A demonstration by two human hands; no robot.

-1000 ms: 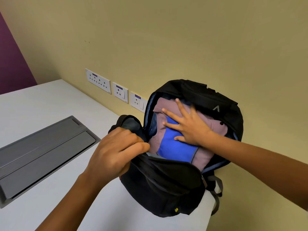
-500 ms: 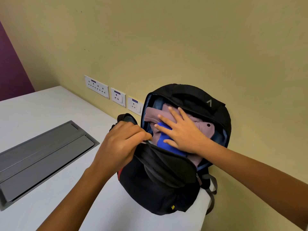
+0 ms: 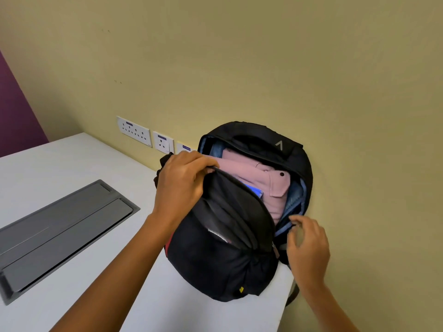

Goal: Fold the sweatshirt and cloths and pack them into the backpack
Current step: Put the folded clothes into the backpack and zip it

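Head view: a black backpack stands at the right end of the white surface, with its back against the yellow wall. Its main compartment is unzipped and gapes wide, showing a light blue lining. A pink sweatshirt lies folded inside and fills most of the opening. A blue cloth lies against the sweatshirt, and only a corner of it shows above the front flap.

The left hand is curled round the top edge of that flap, gripping it at the left side of the opening. The right hand is at the right side of the opening, its fingers bent and its fingertips at the lining's edge. Whether they pinch anything there I cannot tell.

A grey hatch is set flush into the surface, well to the left of the backpack. White sockets sit in a row on the wall just above the surface, the nearest partly hidden behind the left hand.
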